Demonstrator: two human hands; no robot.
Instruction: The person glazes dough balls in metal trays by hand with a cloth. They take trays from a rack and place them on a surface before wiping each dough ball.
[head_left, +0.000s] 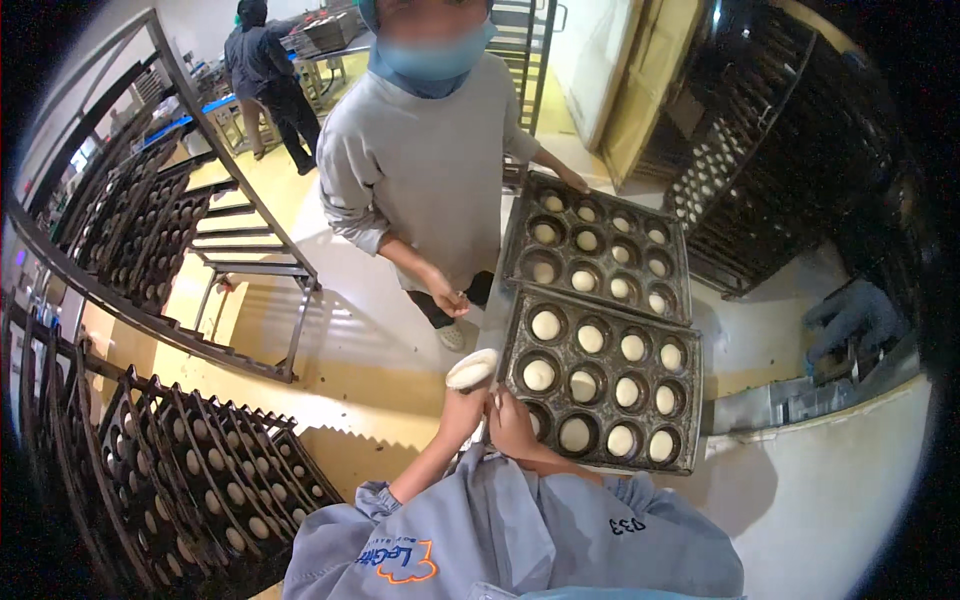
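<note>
My left hand (463,405) holds up a pale, flat, round piece that looks like dough (472,370); its fingers are mostly hidden beneath it. Close beside that wrist, my right hand (510,422) is closed, and I cannot see what its fingers hold, if anything. Just right of my hands lies a dark baking tray (608,358) with several round cups, each holding a pale dough round. A second, similar tray (603,232) adjoins its far edge. Across from me, a person in a grey top rests one hand (574,182) at the far tray's corner; the other hand (450,300) hangs near the trays.
A rack with filled trays (180,480) stands at the lower left. Behind it is a metal-framed rack (255,270). Another tall, loaded rack (735,150) stands at the far right. A metal ledge (770,405) is at right. Another person (265,80) works farther back.
</note>
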